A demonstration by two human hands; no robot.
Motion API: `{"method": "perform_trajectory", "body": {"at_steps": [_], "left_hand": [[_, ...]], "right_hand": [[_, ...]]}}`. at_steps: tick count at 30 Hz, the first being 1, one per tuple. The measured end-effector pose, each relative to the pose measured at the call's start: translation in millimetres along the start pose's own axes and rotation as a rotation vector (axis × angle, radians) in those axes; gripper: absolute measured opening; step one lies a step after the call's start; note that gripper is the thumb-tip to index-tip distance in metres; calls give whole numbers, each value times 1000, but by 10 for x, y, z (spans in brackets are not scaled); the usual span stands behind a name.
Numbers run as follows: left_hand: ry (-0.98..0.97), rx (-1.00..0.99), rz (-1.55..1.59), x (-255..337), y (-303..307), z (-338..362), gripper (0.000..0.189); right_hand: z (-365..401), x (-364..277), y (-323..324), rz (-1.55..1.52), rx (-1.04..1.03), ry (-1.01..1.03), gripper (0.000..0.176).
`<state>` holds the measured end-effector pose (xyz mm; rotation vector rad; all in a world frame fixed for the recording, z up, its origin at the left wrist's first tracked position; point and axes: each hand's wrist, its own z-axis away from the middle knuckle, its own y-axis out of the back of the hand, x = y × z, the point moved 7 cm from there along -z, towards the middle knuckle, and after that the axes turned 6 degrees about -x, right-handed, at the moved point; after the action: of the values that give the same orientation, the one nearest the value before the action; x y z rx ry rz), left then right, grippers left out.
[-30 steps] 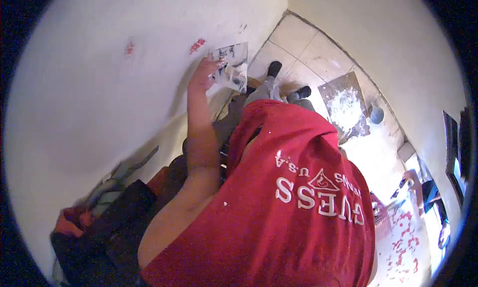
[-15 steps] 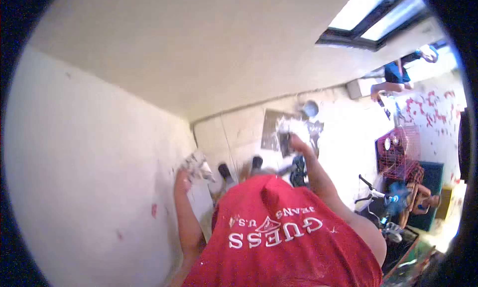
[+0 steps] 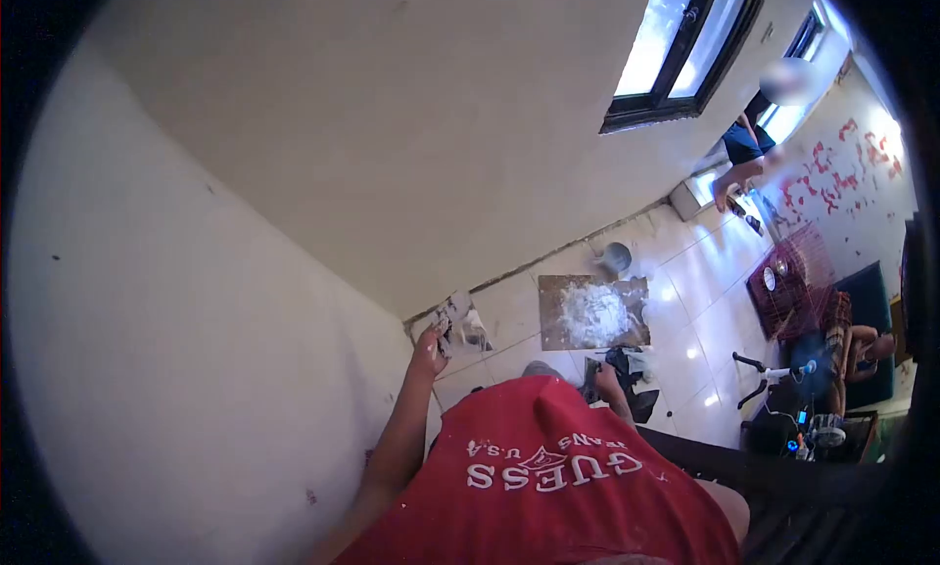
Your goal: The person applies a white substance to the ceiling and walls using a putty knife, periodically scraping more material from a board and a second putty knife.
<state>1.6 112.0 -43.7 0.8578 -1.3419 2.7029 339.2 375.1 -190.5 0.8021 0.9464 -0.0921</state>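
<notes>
My left hand (image 3: 429, 352), smeared with white, is closed on a flat plate (image 3: 474, 330) streaked with white and grey paste, close to the wall corner. Lower right, near my shirt, my right hand (image 3: 609, 381) is closed around a flat dark scraper (image 3: 591, 371). Beyond it on the tiled floor lies a brown board (image 3: 553, 315) with a spread heap of white paste (image 3: 595, 313). A dark bundle (image 3: 641, 403) with pale material lies beside my right hand.
A grey bucket (image 3: 616, 258) stands behind the board. A wall (image 3: 323, 173) rises ahead and another (image 3: 196, 369) at left. To the right are a red wire cage (image 3: 795, 281), bicycle handlebars (image 3: 769, 374), a seated person (image 3: 862, 350) and another person (image 3: 749, 144) by the window.
My right hand with the scraper has drawn back from the white paste towards my body. My left hand with the plate appears further right and nearer the corner; the view has shifted.
</notes>
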Motion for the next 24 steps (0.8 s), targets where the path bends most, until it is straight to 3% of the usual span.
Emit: {"method": "perform_trajectory", "body": {"at_steps": [1, 2, 3, 4, 5, 6, 7, 8, 9, 10, 12, 13, 14, 18, 21, 24], "left_hand": [[0, -21, 32, 63, -85, 84, 24], [-169, -186, -464, 87, 139, -54, 23], [-462, -135, -1383, 111, 352, -128, 21], [-780, 30, -1817, 102, 611, -167, 19], [-808, 52, -1851, 106, 616, -131, 19], [-767, 24, -1804, 80, 571, -67, 18], [-742, 5, -1785, 43, 495, -5, 18], [-733, -14, -1788, 13, 422, 44, 17], [-737, -32, -1815, 17, 333, 78, 17], [-753, -49, -1862, 34, 231, 115, 17], [-855, -83, -1993, 121, 33, 143, 16], [-982, -92, -2051, 175, -92, 204, 16], [-1241, -103, -1992, 291, -540, 628, 21], [-842, -13, -1721, 386, -66, 403, 22], [-682, 63, -1589, 451, 252, 330, 23], [-647, 109, -1555, 518, 453, 290, 24]], "right_hand": [[77, -445, 73, -20, -8, 0, 24], [83, -770, 135, -43, -15, 4, 25], [-159, -537, -52, 5, -43, 144, 29], [-58, -1311, 84, 203, -268, 97, 32], [-79, -1748, 147, 189, -370, 96, 39], [-45, -2421, 280, 81, -436, 283, 44], [-69, -2940, 307, 208, -602, 293, 51], [179, -3797, 502, 405, -619, 542, 36], [605, -4792, 743, 442, -647, 755, 34], [801, -5359, 813, 525, -676, 970, 33], [1298, -6233, 1075, 459, -489, 1477, 45], [1658, -6618, 1178, 520, -610, 1463, 42], [2037, -6943, 1289, 588, -732, 1448, 39], [2938, -7574, 1539, 718, -704, 1807, 36], [3059, -7770, 1533, 793, -696, 1879, 35], [3026, -7805, 1457, 848, -687, 1892, 34]]}}
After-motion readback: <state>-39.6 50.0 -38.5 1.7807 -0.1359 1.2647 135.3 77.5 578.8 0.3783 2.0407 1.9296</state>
